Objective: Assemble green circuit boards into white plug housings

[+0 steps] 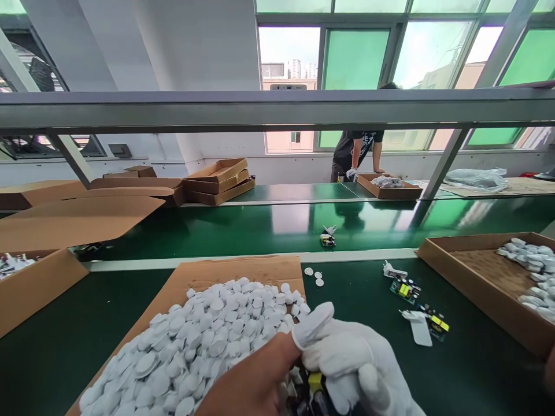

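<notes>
Low in the view, my left hand point(254, 378), bare with a white cover on the thumb, is closed around a small circuit board point(315, 382) with a yellow component. My right hand point(362, 358), in a white glove, grips the same board from the right; the fingers hide much of it. Just left of my hands, a heap of white round discs point(217, 329) covers a cardboard sheet point(247, 267). Beyond the sheet's corner lie a few loose discs point(318, 275). To the right rest two more circuit boards point(405, 289) with white plastic pieces attached.
An open carton point(470, 289) of white parts stands at right; part of a person's skin point(550, 370) shows at that edge. Another carton point(43, 289) sits left. A board point(328, 239) lies on the green belt point(225, 228). A metal beam point(277, 112) crosses above. A person point(358, 150) stands behind.
</notes>
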Action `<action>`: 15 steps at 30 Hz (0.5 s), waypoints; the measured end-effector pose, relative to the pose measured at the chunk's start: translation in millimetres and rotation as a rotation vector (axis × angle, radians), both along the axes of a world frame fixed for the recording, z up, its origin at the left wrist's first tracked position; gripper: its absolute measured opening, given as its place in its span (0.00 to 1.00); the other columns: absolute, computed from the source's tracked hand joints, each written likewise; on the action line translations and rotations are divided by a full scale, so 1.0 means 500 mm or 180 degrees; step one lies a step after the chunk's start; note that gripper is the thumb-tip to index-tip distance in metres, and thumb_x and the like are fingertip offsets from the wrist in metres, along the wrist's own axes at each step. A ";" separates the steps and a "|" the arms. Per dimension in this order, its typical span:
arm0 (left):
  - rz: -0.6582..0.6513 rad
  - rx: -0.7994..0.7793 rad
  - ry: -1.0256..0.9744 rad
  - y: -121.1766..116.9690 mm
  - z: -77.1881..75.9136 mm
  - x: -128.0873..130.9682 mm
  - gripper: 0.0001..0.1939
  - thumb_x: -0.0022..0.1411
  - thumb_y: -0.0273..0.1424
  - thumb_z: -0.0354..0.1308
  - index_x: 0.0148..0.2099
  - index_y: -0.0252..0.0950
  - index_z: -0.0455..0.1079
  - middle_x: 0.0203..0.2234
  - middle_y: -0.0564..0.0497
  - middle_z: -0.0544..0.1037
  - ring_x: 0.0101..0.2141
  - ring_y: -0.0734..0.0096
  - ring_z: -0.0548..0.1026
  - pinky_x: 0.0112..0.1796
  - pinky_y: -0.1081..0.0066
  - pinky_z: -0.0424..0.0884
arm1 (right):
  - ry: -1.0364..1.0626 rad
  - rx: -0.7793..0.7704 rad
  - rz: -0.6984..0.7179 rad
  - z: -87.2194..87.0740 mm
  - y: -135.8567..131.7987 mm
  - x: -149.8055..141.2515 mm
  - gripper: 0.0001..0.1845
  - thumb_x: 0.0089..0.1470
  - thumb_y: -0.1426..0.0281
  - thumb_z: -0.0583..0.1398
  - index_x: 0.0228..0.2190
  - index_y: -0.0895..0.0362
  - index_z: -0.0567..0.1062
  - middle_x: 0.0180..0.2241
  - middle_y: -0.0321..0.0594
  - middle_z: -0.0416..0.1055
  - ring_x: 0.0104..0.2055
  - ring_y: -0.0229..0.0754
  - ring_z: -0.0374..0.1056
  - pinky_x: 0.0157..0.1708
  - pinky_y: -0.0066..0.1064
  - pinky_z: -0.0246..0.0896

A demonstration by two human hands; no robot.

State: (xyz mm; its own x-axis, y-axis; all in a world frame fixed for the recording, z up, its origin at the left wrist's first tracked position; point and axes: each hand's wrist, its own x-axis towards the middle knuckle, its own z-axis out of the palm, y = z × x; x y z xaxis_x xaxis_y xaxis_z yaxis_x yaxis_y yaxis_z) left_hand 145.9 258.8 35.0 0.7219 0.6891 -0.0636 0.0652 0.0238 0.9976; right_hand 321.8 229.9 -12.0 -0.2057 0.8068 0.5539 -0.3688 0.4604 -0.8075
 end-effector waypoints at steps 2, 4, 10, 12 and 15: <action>0.0086 -0.0141 -0.0065 0.004 0.008 0.006 0.26 0.65 0.50 0.50 0.59 0.44 0.68 0.55 0.53 0.72 0.62 0.63 0.62 0.64 0.65 0.53 | 0.0220 -0.0420 0.0450 -0.004 -0.004 0.000 0.17 0.54 0.51 0.59 0.41 0.44 0.80 0.38 0.39 0.77 0.35 0.42 0.72 0.39 0.33 0.70; 0.0091 -0.0282 -0.0084 0.011 0.013 0.012 0.26 0.64 0.51 0.52 0.56 0.41 0.72 0.52 0.51 0.74 0.60 0.58 0.64 0.64 0.61 0.53 | 0.0413 -0.0596 0.0645 -0.016 -0.007 0.001 0.21 0.48 0.52 0.64 0.43 0.45 0.79 0.39 0.40 0.77 0.38 0.45 0.73 0.42 0.37 0.70; -0.0506 -0.0376 -0.0132 0.026 -0.004 0.011 0.29 0.64 0.51 0.50 0.49 0.32 0.77 0.39 0.43 0.78 0.51 0.53 0.72 0.61 0.57 0.57 | 0.0521 -0.0222 0.0454 -0.036 -0.003 0.002 0.14 0.45 0.61 0.70 0.36 0.49 0.80 0.37 0.41 0.78 0.34 0.42 0.72 0.37 0.33 0.71; -0.0691 -0.0156 -0.0271 0.028 -0.019 0.002 0.28 0.63 0.50 0.52 0.55 0.35 0.73 0.40 0.45 0.76 0.51 0.55 0.72 0.61 0.59 0.58 | 0.0706 -0.0047 0.0655 -0.030 0.003 -0.006 0.10 0.49 0.65 0.68 0.37 0.47 0.80 0.39 0.37 0.78 0.37 0.40 0.73 0.40 0.31 0.70; -0.0872 -0.0003 -0.0601 0.032 -0.043 -0.011 0.36 0.59 0.48 0.60 0.66 0.45 0.56 0.41 0.49 0.72 0.50 0.60 0.71 0.60 0.62 0.59 | 0.0893 0.0041 0.0978 -0.024 0.012 -0.017 0.11 0.52 0.67 0.64 0.40 0.44 0.80 0.42 0.34 0.77 0.43 0.40 0.72 0.47 0.33 0.67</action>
State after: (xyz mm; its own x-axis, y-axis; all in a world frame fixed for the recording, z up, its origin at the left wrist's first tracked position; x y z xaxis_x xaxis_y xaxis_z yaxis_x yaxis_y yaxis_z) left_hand 140.5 274.6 13.5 0.8794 0.4679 0.0883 -0.1166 0.0319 0.9927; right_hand 313.3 235.8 -24.0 -0.2755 0.7241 0.6323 -0.6955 0.3039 -0.6510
